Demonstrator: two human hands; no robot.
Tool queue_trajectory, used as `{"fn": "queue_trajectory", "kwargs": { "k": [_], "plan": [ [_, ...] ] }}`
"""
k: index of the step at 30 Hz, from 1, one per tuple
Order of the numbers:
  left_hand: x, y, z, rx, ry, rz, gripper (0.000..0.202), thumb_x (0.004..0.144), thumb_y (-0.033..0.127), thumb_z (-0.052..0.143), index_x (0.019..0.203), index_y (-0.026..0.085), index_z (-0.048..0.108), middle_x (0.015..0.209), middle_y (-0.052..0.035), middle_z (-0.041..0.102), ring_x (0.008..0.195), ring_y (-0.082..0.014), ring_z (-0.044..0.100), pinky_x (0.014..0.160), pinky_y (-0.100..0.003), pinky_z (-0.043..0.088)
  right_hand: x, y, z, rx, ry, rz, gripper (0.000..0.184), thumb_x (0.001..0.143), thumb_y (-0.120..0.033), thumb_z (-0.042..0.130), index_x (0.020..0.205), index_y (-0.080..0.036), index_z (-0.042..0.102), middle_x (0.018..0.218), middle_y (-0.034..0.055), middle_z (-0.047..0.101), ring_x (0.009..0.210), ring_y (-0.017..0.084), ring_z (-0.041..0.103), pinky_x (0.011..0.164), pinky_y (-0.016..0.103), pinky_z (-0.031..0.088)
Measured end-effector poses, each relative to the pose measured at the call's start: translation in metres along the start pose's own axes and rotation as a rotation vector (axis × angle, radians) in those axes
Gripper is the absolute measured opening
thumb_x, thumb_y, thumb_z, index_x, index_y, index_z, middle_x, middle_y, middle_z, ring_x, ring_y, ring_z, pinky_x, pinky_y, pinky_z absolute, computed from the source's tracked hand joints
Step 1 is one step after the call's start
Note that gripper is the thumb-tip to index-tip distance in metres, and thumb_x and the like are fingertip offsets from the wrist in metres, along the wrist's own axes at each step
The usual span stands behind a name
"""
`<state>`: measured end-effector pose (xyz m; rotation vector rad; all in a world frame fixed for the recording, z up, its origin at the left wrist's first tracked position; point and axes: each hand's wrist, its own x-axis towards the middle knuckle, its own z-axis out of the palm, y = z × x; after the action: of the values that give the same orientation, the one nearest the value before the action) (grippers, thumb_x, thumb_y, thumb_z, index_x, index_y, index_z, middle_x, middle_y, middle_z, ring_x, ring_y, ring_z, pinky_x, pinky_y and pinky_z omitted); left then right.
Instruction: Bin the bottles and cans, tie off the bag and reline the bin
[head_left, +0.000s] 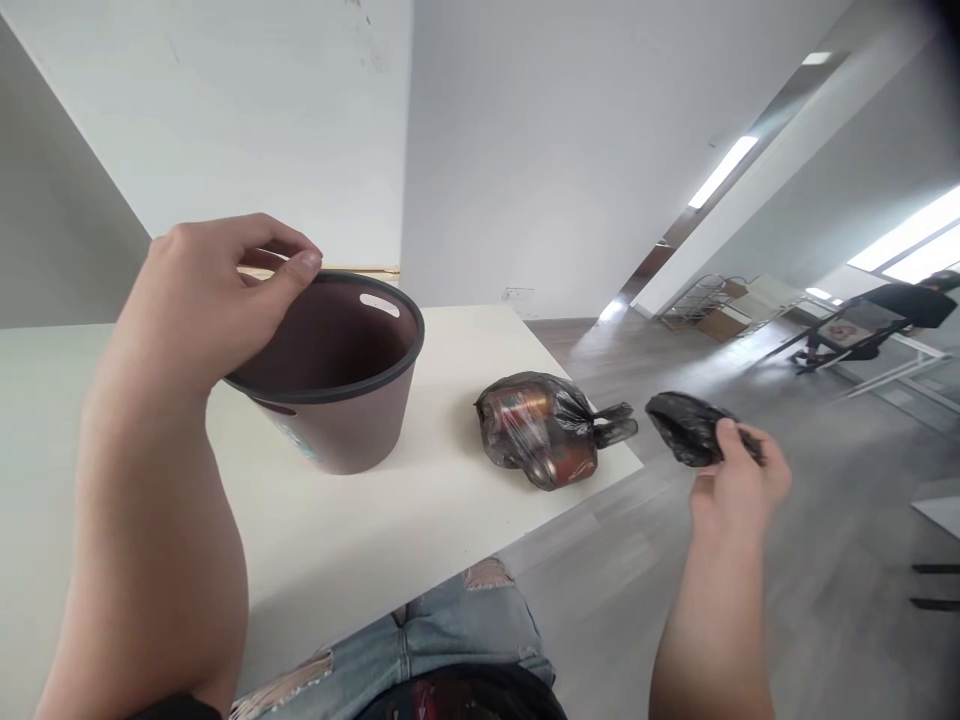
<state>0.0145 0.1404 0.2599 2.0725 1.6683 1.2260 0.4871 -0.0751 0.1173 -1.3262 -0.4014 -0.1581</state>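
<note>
A white surface [390, 540] stood against a pale wall in a bright, grey-floored room, and its near edge ran just above the person's knees in torn jeans [450, 640]. Closest in, the left hand [202, 300] was closed on the near-left rim of a dark brown bin [352, 420], thumb inside and fingers over the lip. The bin rested toward the middle of the surface, apparently tipped a little. Its inside showed bare, with no liner. Off the surface's right edge, over the floor, the right hand [739, 480] pinched a wadded black bag [686, 428], which was not yet opened out. The two hands were well apart, with the bin under the left and the wad in the right. Between them, near the right edge of the surface, lay a knotted dark bag of cans [544, 430], close to the bin but not touching it and free of either hand. By the look of it the full bag was already out and tied, while the bin was still unlined. Farther back, a person [911, 300] bent over a table across the room.
</note>
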Motion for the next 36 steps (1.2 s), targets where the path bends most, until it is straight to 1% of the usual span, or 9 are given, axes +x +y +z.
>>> {"fn": "queue_trajectory", "kwargs": {
  "k": [3, 8, 12, 15, 17, 22, 28, 32, 36],
  "plan": [
    [-0.002, 0.001, -0.004, -0.049, 0.009, 0.041, 0.020, 0.096, 0.030, 0.065, 0.106, 0.025, 0.081, 0.102, 0.0009, 0.078, 0.095, -0.0219, 0.071, 0.097, -0.043, 0.057, -0.031, -0.046, 0.038, 0.190, 0.053, -0.127, 0.021, 0.071, -0.026, 0.084, 0.085, -0.028, 0.069, 0.090, -0.0011, 0.061, 0.089, 0.018, 0.064, 0.084, 0.036, 0.059],
    [-0.009, 0.000, -0.011, -0.260, -0.024, 0.134, 0.020, 0.094, 0.040, 0.072, 0.099, 0.025, 0.084, 0.099, -0.0019, 0.081, 0.097, -0.0254, 0.075, 0.095, -0.039, 0.059, -0.111, -0.118, 0.130, 0.491, -0.558, -0.137, 0.020, 0.075, -0.013, 0.075, 0.090, -0.025, 0.069, 0.091, 0.0000, 0.065, 0.094, 0.021, 0.064, 0.094, 0.042, 0.055],
    [-0.013, -0.003, -0.014, -0.632, -0.189, 0.287, 0.045, 0.089, 0.051, 0.080, 0.127, 0.027, 0.077, 0.112, -0.0069, 0.080, 0.103, -0.0258, 0.075, 0.088, -0.036, 0.062, -0.167, -0.164, 0.197, 0.501, -1.024, -0.160, 0.020, 0.078, -0.012, 0.077, 0.081, -0.027, 0.064, 0.088, -0.0005, 0.059, 0.088, 0.020, 0.059, 0.085, 0.037, 0.053],
    [-0.011, -0.009, -0.018, -0.730, -0.222, 0.321, 0.038, 0.087, 0.055, 0.082, 0.108, 0.024, 0.079, 0.100, -0.0070, 0.078, 0.095, -0.0255, 0.074, 0.078, -0.036, 0.063, -0.191, -0.186, 0.236, 0.448, -1.331, -0.162, 0.022, 0.082, -0.016, 0.079, 0.096, -0.028, 0.068, 0.091, -0.0005, 0.064, 0.087, 0.021, 0.062, 0.081, 0.037, 0.053],
    [-0.007, -0.014, -0.020, -0.741, -0.157, 0.289, 0.037, 0.090, 0.059, 0.078, 0.096, 0.023, 0.077, 0.092, -0.0056, 0.076, 0.089, -0.0248, 0.073, 0.073, -0.036, 0.061, -0.197, -0.195, 0.254, 0.397, -1.432, -0.172, 0.028, 0.083, -0.018, 0.082, 0.106, -0.029, 0.070, 0.092, -0.0013, 0.067, 0.088, 0.021, 0.063, 0.080, 0.036, 0.053],
    [0.002, -0.031, -0.024, -0.722, 0.037, 0.159, 0.035, 0.098, 0.061, 0.067, 0.102, 0.027, 0.074, 0.089, -0.0025, 0.073, 0.087, -0.0232, 0.073, 0.069, -0.036, 0.060, -0.188, -0.195, 0.272, 0.367, -1.453, -0.188, 0.005, 0.090, -0.024, 0.078, 0.094, -0.024, 0.073, 0.090, -0.0004, 0.067, 0.086, 0.019, 0.061, 0.077, 0.034, 0.049],
    [0.010, -0.051, -0.028, -0.720, -0.009, 0.110, 0.036, 0.097, 0.060, 0.068, 0.090, 0.025, 0.065, 0.088, -0.0031, 0.071, 0.083, -0.0217, 0.073, 0.066, -0.036, 0.058, -0.173, -0.185, 0.279, 0.708, -1.424, 0.150, 0.018, 0.081, -0.005, 0.065, 0.087, -0.021, 0.068, 0.083, 0.0013, 0.056, 0.076, 0.016, 0.053, 0.069, 0.033, 0.043],
    [0.013, -0.055, -0.031, -0.752, -0.014, 0.062, 0.042, 0.091, 0.063, 0.072, 0.083, 0.026, 0.055, 0.080, -0.0025, 0.064, 0.080, -0.0218, 0.071, 0.062, -0.035, 0.055, -0.168, -0.180, 0.287, 0.820, -1.269, 0.171, 0.027, 0.079, 0.004, 0.057, 0.086, -0.020, 0.067, 0.087, 0.0014, 0.058, 0.080, 0.015, 0.056, 0.072, 0.033, 0.046],
    [0.016, -0.056, -0.033, -0.792, 0.044, 0.033, 0.039, 0.088, 0.058, 0.076, 0.085, 0.028, 0.052, 0.071, 0.0002, 0.052, 0.075, -0.0203, 0.064, 0.064, -0.036, 0.052, -0.158, -0.171, 0.297, 0.784, -1.219, 0.165, 0.025, 0.088, -0.001, 0.059, 0.097, -0.020, 0.073, 0.088, -0.0011, 0.063, 0.078, 0.013, 0.059, 0.066, 0.030, 0.043]
  ]
}}
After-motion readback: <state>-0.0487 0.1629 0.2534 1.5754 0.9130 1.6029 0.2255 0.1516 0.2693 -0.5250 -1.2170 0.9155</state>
